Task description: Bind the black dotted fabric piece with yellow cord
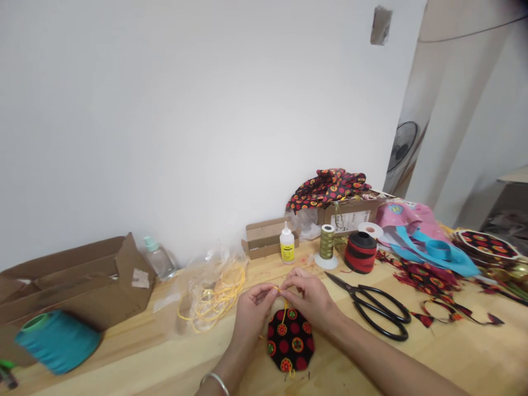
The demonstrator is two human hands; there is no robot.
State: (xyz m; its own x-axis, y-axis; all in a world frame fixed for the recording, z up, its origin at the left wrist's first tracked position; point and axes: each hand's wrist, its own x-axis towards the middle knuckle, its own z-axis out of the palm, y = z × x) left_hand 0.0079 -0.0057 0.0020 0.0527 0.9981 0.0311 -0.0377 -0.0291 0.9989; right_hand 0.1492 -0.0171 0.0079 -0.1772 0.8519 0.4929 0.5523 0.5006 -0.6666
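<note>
Above a black fabric piece [291, 341] patterned with red and orange circles, my two hands meet fingertip to fingertip. My left hand [256, 308] pinches a thin yellow cord [285, 312] between thumb and forefinger. Just beside it, my right hand [306, 294] is closed on the same cord. From the fingers the cord runs down to the top of the fabric piece, which lies on the wooden table; a small yellow loop shows at its lower edge. Black-handled scissors [373, 302] lie to the right of my right hand.
Behind my hands stand a glue bottle [287, 246], an olive thread spool [327, 243] and a red-and-black spool [360, 253]. Tangled yellow cord [216, 294] in clear plastic, a cardboard box [127, 280] and a teal thread cone [60, 341] lie left. Fabric scraps [429, 275] spread right.
</note>
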